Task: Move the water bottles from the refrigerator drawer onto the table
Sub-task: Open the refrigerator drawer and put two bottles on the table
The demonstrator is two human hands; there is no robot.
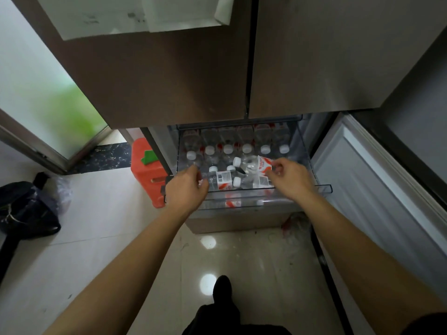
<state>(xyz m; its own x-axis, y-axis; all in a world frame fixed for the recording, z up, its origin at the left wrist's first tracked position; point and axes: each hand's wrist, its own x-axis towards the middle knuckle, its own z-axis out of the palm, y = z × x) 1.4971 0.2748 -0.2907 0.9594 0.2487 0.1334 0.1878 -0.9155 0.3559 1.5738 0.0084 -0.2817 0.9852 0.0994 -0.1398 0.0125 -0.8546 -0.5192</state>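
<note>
The clear refrigerator drawer [324,188] is pulled out below the closed fridge doors. Several water bottles with white caps and red-and-white labels fill it: a back row [246,149] stands upright and others lie loose in front. My left hand [187,187] reaches into the front left, its fingers curled round the base of a lying bottle [223,180]. My right hand [289,178] reaches into the front right and holds the base end of a tilted bottle [251,163] that rests on top of the others. The table is out of sight.
An orange plastic stool [145,172] stands just left of the drawer. The lower fridge door [362,180] stands open at the right. A black bag [26,209] lies on the tiled floor at the left. My dark shoe [222,286] is below.
</note>
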